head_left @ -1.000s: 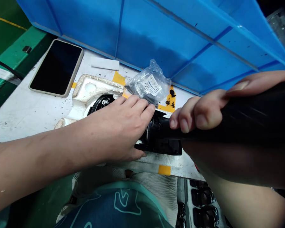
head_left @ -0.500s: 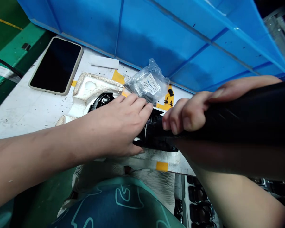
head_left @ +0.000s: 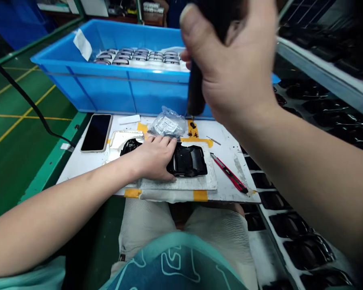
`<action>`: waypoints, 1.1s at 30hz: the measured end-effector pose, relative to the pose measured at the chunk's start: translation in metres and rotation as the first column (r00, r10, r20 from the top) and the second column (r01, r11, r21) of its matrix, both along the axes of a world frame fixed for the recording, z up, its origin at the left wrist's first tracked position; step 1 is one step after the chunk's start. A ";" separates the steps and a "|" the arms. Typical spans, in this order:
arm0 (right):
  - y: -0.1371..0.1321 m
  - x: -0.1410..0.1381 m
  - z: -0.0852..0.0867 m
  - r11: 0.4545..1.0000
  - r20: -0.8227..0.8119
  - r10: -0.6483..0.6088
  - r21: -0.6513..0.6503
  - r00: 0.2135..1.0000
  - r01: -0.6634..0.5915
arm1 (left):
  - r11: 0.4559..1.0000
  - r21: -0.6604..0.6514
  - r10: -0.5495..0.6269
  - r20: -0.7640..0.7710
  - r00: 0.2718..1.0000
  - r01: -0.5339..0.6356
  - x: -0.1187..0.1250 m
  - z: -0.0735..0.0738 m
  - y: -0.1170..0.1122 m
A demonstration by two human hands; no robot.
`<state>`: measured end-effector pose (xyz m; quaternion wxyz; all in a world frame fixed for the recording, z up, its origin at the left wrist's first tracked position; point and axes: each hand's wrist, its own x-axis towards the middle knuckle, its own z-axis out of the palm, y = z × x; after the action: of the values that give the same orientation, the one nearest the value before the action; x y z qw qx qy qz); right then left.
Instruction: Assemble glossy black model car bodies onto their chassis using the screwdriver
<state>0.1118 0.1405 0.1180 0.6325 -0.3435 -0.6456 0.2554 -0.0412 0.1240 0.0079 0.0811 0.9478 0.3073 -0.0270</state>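
Your left hand (head_left: 153, 158) lies spread, its fingertips resting beside a black plastic housing (head_left: 187, 162) that sits on a white pad (head_left: 181, 184) on the counter (head_left: 78, 177). A second black piece (head_left: 130, 146) shows just past your fingers, in a white foam tray (head_left: 124, 139). Your right hand (head_left: 232, 60) is raised high, closed around a black cylindrical tool (head_left: 196, 94), whose blurred tip points down toward the counter. A red utility knife (head_left: 228, 173) lies right of the pad, and a clear plastic bag (head_left: 167, 125) lies beyond it, in front of a blue crate (head_left: 109, 96).
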 end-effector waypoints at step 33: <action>-0.205 0.068 -0.072 0.742 0.632 -0.488 0.663 0.602 -0.095 | 0.204 -0.801 0.950 0.300 0.082 0.563 0.044 0.067 -0.156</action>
<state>0.1803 -0.0642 0.0457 0.3930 -0.2568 -0.8525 -0.2299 0.0030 -0.0322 0.0751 0.7982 0.3168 0.2761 0.4315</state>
